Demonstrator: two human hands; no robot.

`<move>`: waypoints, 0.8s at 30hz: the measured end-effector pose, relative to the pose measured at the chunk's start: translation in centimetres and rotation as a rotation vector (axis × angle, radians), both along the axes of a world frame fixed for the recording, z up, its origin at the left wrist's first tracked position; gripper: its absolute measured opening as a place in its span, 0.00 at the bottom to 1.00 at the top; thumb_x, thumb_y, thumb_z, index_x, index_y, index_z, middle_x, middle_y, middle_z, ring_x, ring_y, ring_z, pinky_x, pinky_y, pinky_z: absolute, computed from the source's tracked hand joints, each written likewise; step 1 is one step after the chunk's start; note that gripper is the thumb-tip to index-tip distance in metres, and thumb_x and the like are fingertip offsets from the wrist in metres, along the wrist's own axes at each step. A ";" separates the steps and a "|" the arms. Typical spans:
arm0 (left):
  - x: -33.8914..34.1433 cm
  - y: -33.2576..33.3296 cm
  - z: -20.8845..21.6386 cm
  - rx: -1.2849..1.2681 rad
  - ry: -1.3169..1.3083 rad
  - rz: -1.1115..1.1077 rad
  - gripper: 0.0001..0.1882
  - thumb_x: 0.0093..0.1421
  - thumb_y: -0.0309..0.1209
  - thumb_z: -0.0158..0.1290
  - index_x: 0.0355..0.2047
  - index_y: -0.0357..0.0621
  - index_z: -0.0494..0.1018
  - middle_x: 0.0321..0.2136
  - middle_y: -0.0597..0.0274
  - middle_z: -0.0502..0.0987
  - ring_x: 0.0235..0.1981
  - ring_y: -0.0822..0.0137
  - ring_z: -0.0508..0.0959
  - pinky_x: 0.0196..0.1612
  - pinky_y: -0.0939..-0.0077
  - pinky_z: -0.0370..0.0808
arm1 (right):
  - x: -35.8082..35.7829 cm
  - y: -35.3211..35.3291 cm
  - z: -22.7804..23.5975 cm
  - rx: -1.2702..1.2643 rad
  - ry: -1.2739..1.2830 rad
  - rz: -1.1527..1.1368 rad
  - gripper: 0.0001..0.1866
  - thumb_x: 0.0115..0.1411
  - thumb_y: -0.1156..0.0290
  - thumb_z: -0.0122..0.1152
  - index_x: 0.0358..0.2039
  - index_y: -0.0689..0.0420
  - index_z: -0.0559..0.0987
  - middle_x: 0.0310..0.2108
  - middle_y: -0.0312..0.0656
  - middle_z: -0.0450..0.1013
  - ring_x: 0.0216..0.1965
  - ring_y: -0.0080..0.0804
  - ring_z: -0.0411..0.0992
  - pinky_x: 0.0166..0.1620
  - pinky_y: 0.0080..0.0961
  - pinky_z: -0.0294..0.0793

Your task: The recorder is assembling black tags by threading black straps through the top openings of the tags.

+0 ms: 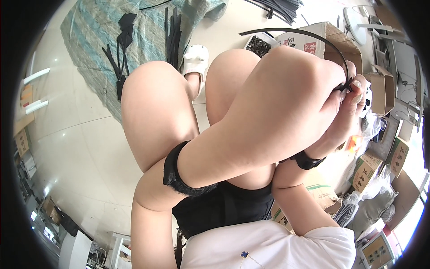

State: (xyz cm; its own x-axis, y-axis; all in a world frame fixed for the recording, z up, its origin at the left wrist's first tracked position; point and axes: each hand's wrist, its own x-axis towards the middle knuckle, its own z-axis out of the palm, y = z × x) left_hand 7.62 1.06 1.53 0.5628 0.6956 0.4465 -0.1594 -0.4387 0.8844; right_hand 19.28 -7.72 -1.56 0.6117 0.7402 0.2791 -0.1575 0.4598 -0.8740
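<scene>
Both of my hands meet at the upper right, beyond my knees. My left hand [323,74] reaches across from the left, with its fingers closed at one end of a thin black strip [313,33]. The strip arches up and to the left, its other end free in the air. Close against it, my right hand [347,107] pinches the same end, where a small dark knot or fold [344,85] shows between the fingertips. My left hand partly hides that spot. A black band [308,160] circles my right wrist.
A striped woven sheet [89,49] on the floor carries bundles of black strips [173,38]. More strips [282,9] lie at the top. Beside my right knee stand a tray of small dark pieces [260,45] and an open cardboard box [338,40]. Cartons [366,170] and bags crowd the right.
</scene>
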 end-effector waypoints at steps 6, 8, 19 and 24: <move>-0.1 0.3 0.0 -0.011 0.002 -0.016 0.05 0.45 0.24 0.51 0.15 0.36 0.71 0.12 0.49 0.69 0.15 0.54 0.73 0.19 0.68 0.70 | -0.7 0.7 0.1 0.030 0.020 -0.023 0.10 0.51 0.71 0.62 0.29 0.60 0.71 0.26 0.30 0.59 0.29 0.17 0.60 0.37 0.11 0.60; 0.0 0.1 -0.2 -0.050 -0.007 -0.017 0.05 0.44 0.24 0.51 0.16 0.35 0.71 0.12 0.48 0.69 0.15 0.54 0.73 0.20 0.68 0.70 | -0.5 0.7 -0.1 0.041 -0.038 -0.040 0.09 0.52 0.71 0.61 0.29 0.61 0.71 0.27 0.32 0.61 0.30 0.17 0.60 0.37 0.10 0.59; -0.3 0.1 0.3 -0.050 -0.046 -0.073 0.06 0.43 0.25 0.51 0.14 0.36 0.70 0.12 0.51 0.70 0.16 0.55 0.73 0.22 0.68 0.71 | -0.5 -0.1 0.7 0.027 -0.347 -0.135 0.12 0.57 0.70 0.52 0.34 0.66 0.75 0.29 0.37 0.63 0.30 0.21 0.59 0.35 0.14 0.57; -0.2 0.1 0.0 0.033 -0.023 -0.073 0.07 0.43 0.25 0.50 0.13 0.35 0.69 0.12 0.51 0.70 0.17 0.56 0.73 0.22 0.68 0.71 | -0.7 0.5 0.8 0.023 -0.300 -0.125 0.08 0.55 0.70 0.55 0.29 0.62 0.71 0.27 0.35 0.60 0.28 0.18 0.56 0.33 0.10 0.55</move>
